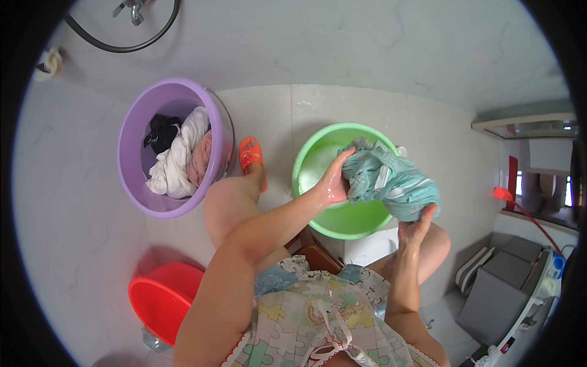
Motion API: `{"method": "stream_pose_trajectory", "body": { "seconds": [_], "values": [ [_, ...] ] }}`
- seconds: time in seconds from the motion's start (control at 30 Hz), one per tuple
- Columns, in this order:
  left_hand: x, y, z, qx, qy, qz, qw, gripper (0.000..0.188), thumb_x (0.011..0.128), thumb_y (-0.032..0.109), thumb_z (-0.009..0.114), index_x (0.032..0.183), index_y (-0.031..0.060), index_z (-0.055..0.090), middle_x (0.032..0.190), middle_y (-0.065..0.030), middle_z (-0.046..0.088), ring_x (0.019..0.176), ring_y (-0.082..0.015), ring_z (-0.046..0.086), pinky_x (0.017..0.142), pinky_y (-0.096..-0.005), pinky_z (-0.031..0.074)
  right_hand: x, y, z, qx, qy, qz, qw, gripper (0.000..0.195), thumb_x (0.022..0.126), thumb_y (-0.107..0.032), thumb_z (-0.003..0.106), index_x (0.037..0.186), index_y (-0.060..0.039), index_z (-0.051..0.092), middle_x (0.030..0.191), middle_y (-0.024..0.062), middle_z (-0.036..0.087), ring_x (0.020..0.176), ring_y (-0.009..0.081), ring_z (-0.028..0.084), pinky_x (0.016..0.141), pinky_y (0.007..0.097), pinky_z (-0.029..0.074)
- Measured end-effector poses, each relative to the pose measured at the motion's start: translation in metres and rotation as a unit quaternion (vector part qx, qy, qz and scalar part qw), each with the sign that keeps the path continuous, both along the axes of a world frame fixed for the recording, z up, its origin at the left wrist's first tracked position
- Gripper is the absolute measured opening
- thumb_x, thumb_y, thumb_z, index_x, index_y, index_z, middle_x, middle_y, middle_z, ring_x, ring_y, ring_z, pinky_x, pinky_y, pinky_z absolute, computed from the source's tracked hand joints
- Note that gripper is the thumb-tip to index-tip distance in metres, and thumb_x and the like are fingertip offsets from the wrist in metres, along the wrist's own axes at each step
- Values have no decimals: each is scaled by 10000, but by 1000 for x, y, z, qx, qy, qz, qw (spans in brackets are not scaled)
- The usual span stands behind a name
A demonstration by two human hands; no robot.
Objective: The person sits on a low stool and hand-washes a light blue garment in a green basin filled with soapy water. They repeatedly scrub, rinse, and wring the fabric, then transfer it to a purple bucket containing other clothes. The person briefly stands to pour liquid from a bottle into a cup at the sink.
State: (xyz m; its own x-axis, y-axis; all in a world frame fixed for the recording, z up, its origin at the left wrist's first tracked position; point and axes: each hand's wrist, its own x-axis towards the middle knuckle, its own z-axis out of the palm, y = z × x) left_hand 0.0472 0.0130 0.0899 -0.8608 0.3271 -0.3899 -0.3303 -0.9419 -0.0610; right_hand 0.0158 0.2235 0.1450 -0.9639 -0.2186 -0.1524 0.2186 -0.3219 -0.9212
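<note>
A wet, bunched teal garment (pixel 394 181) with a white tag hangs over the right side of a green plastic basin (pixel 300 167). My left hand (pixel 337 181) grips the garment's left end, its wrist wet and soapy. At the lower right end, my right hand (pixel 415 227) has its thumb up against the cloth; the fingers are partly hidden beneath. Whitish suds show inside the basin on its left side. The basin sits between my legs, in front of a brown wooden seat (pixel 316 252).
A purple bucket (pixel 128 169) at left holds white, pink and black clothes. Behind it on my left leans a red basin (pixel 151 303). A metal tap (pixel 136 13) and a shower hose (pixel 117 48) are on the wall. At right stands a grey cabinet (pixel 495 291).
</note>
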Motion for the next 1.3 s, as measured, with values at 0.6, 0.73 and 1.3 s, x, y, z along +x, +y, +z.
{"method": "stream_pose_trajectory", "body": {
  "seconds": [0.6, 0.73, 1.3],
  "values": [
    [-16, -4, 3, -362, 39, 94, 927, 316, 729, 63, 641, 1023, -6, 548, 938, -86, 601, 825, -175, 600, 746, -318, 496, 11, 8, -43, -152, -152, -32, 976, 699, 883, -561, 486, 1383, -102, 321, 1370, 74, 413, 1256, 264, 410, 1043, 444, 356],
    [-16, -3, 16, -339, 23, 85, 937, 400, 731, 50, 631, 1113, -26, 541, 985, -98, 608, 867, -182, 608, 774, -313, 500, 8, 18, -52, -139, -120, -14, 983, 776, 876, -599, 452, 1401, -51, 293, 1408, 95, 379, 1275, 270, 390, 1073, 443, 311],
    [13, 8, 57, -726, 290, 164, 602, 326, 616, 34, 658, 935, 11, 597, 1158, -118, 591, 1202, -311, 498, 1002, -403, 396, -13, -8, -41, -236, -324, 25, 916, 544, 925, -478, 404, 1222, -36, 517, 1234, 143, 540, 1139, 313, 510, 988, 464, 394]
  ]
}}
